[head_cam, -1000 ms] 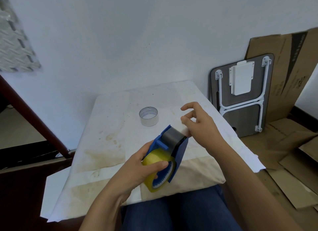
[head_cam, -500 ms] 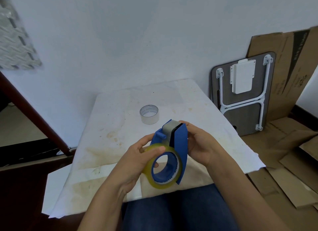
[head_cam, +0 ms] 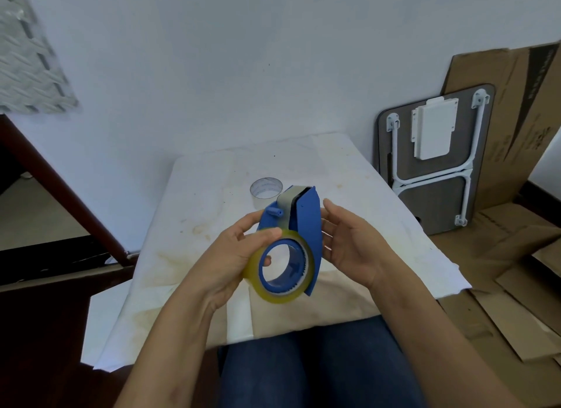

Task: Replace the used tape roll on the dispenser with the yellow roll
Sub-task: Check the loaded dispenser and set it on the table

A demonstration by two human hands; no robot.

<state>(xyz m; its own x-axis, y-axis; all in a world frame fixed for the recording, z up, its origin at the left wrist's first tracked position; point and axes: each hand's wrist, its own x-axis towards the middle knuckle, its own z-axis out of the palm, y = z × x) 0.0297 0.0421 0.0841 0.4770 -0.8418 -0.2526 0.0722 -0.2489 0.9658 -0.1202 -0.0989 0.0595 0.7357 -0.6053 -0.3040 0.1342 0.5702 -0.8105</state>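
A blue tape dispenser (head_cam: 308, 225) is held upright above the table, its serrated cutter end pointing up and away. The yellow roll (head_cam: 258, 283) sits around the dispenser's blue hub. My left hand (head_cam: 233, 255) grips the roll and the dispenser's left side, thumb across the top of the roll. My right hand (head_cam: 353, 243) is just to the right of the dispenser's flat blue side plate, fingers spread; contact is unclear. The used roll (head_cam: 263, 198), a near-empty whitish core, stands on the table behind the dispenser.
A stained white cloth covers the small table (head_cam: 212, 213) set against a white wall. A folded lap table (head_cam: 434, 161) and flattened cardboard (head_cam: 510, 255) lean and lie to the right. A dark wooden beam (head_cam: 60, 195) slants at the left. My blue-trousered legs are below.
The dispenser has turned upright, its open hub now facing me. My right hand came from above the cutter down to the side plate, then opened slightly away from it.
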